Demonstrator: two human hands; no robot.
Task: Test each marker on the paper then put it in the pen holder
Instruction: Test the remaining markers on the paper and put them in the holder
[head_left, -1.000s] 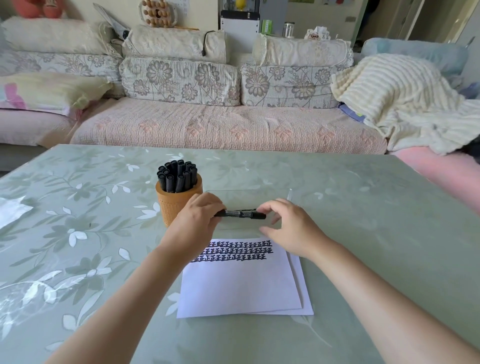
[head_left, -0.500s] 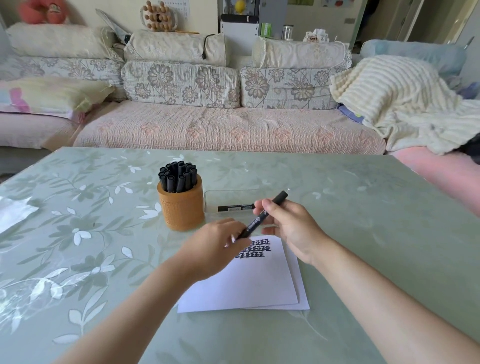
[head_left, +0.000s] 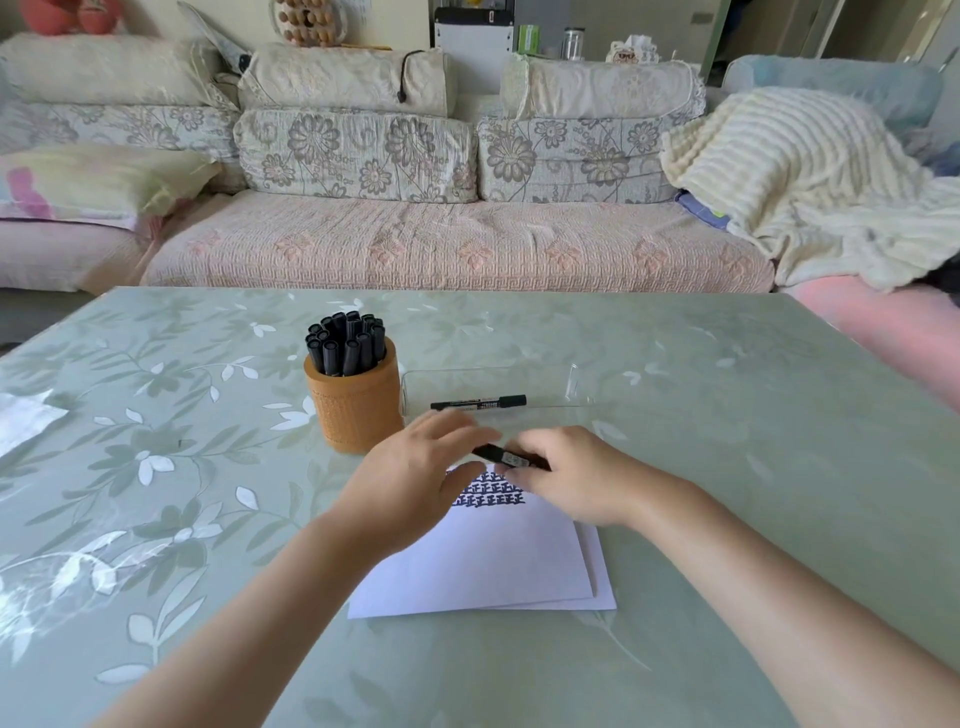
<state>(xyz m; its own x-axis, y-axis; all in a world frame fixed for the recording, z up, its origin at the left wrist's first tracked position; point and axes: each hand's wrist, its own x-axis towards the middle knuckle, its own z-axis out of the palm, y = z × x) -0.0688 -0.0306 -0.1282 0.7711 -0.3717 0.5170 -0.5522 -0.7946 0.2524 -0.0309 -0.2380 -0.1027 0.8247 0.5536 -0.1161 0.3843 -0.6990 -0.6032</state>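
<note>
Black marker (head_left: 511, 457) sat mostly hidden between both hands over the top of the paper (head_left: 483, 561), right hand (head_left: 571, 475) pinching its barrel. Left hand (head_left: 415, 473) was blurry, fingers loosely spread at the marker's end, grip impossible to tell. Pen holder (head_left: 356, 405) stood just left, another marker (head_left: 478, 402) lying in a clear tray (head_left: 566, 384) behind.

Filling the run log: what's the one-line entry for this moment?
right hand: holds marker | left hand: at its tip end | over paper | pen holder: full | spare marker behind

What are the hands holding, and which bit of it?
A black marker, held level over the paper. The right hand grips its right end. The left hand meets its left end, though blur hides whether it is gripping.
</note>
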